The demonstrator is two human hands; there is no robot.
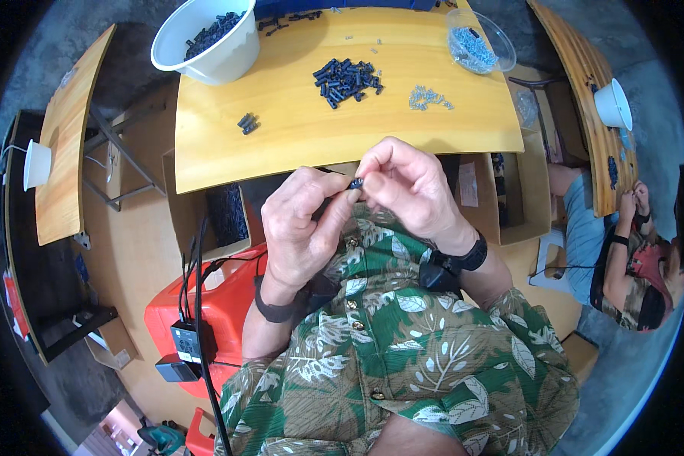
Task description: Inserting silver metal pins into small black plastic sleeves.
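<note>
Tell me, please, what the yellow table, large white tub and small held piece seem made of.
Yellow table: wood or wood-look laminate, smooth, with faint grain. Large white tub: probably smooth plastic, judging by even colour and rounded rim. Held piece: perhaps plastic, dark with slight glints, but too small to be sure.

Dark plastic pieces, smooth wood tabletop – softly glossy, clear plastic tub – shiny, matt cloth shirt
</note>
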